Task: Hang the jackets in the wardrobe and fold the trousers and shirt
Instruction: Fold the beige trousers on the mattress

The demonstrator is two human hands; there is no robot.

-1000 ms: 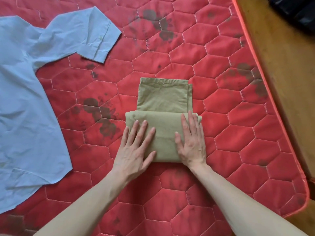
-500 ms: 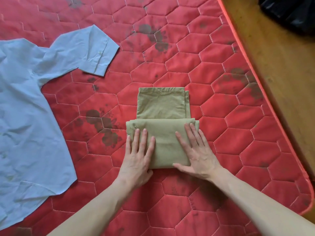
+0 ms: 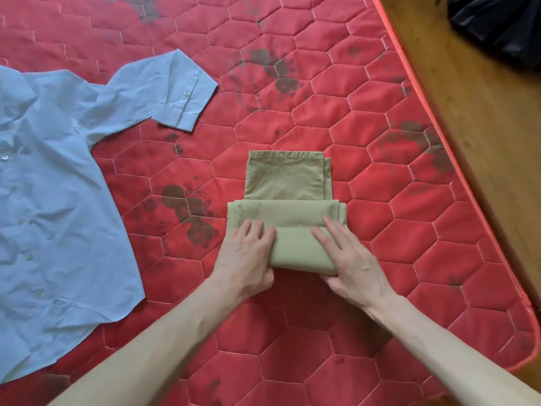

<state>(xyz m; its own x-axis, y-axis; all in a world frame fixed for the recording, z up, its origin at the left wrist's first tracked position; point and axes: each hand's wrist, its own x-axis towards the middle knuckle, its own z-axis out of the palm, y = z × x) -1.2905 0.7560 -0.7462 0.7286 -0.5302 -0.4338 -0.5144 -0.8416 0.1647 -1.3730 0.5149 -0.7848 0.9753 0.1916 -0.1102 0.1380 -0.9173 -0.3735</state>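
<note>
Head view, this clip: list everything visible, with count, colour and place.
trousers: one, khaki, partly folded, centre of mattress
shirt: one, light blue, spread flat, left side of mattress
mattress: one, red quilted with dark stains, under both garments
floor: brown wood, right of mattress
dark object: one, black, top right on floor, unclear what
left hand: gripping trousers' near left edge
right hand: gripping trousers' near right edge

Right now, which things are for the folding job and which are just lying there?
For the job: khaki trousers, gripped by left hand and right hand; blue shirt, spread flat.
Just there: red mattress, black bag, wooden floor.
</note>
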